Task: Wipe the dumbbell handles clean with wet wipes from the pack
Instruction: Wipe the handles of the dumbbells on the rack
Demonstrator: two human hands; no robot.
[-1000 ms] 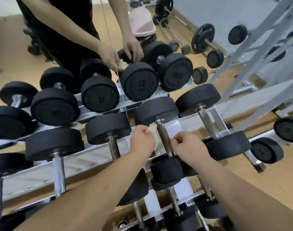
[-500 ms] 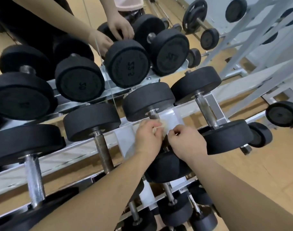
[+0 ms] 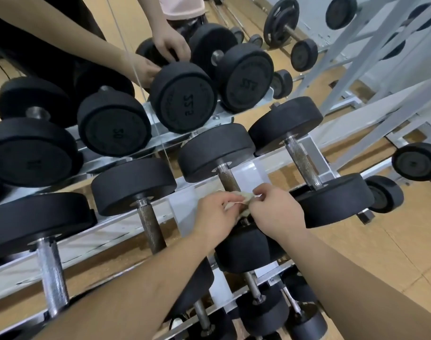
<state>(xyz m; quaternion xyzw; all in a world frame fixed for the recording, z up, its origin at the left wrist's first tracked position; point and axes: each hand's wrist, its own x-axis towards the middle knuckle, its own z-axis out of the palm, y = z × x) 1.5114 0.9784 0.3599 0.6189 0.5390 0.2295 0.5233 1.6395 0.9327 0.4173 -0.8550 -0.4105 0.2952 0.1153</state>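
Risk: our left hand [image 3: 217, 214] and right hand [image 3: 276, 209] only pinch the crumpled wipe [image 3: 242, 200] at the handle [image 3: 228, 179]; it may tear or drop.

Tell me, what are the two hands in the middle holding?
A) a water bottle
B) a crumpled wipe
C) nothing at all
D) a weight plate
B: the left hand and the right hand both pinch a crumpled wipe just over the dumbbell handle.
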